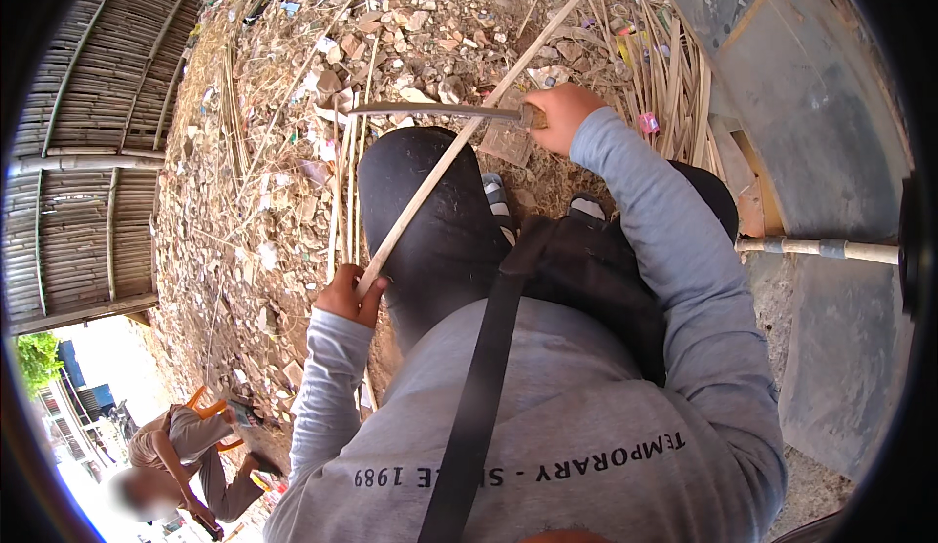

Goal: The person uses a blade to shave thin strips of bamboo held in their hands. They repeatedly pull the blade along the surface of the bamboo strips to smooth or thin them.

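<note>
A long bamboo strip (425, 191) slants from beside my left knee up to the far right. Near its lower end, my left hand (344, 296) is closed around it, thumb on top. My right hand (565, 115) is wrapped around the handle of a long knife (415, 109), in front of my knees. The blade points left and crosses the strip close to the handle. Whether its edge is cutting into the strip cannot be made out. Part of the handle is hidden by my fingers.
More split bamboo strips lie left of my knee (349, 186) and in a pile (681, 98) at the far right. Rubble (264, 201) covers the ground. Grey sheets (831, 123) and a pole (816, 249) are at right. A person (186, 455) sits at lower left, near a bamboo wall (83, 230).
</note>
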A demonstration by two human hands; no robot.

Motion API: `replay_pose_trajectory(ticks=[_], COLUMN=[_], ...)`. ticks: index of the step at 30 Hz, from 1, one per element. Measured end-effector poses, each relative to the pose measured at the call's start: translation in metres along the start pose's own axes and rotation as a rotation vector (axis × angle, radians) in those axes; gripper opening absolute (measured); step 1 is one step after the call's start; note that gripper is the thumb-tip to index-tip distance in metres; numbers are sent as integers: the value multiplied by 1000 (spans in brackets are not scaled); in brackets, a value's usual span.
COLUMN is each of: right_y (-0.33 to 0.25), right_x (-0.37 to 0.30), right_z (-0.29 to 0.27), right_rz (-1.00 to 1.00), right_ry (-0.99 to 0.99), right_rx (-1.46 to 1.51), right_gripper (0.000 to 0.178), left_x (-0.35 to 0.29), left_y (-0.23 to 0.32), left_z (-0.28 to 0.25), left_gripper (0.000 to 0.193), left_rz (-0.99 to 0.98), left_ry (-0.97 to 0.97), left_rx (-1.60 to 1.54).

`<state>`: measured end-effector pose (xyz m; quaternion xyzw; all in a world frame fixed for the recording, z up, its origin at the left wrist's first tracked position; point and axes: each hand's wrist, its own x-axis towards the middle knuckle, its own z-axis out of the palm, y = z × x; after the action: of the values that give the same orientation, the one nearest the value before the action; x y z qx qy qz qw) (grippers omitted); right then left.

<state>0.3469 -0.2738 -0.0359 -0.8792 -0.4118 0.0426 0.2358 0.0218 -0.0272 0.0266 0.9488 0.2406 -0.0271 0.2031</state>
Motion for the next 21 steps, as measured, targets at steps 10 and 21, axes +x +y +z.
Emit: replay_pose_trajectory(ticks=[10, 21], right_y=[-33, -28], right_x=[2, 11], right_z=[-10, -1], right_rz=[-1, 60], right_ry=[-237, -289], right_rx=[-49, 0], right_gripper=[37, 34], left_x=[-14, 1], left_y=[-30, -21], left_z=[22, 30], left_gripper=[57, 52], left_rz=[19, 66], left_ry=[-62, -21], left_rx=[5, 37])
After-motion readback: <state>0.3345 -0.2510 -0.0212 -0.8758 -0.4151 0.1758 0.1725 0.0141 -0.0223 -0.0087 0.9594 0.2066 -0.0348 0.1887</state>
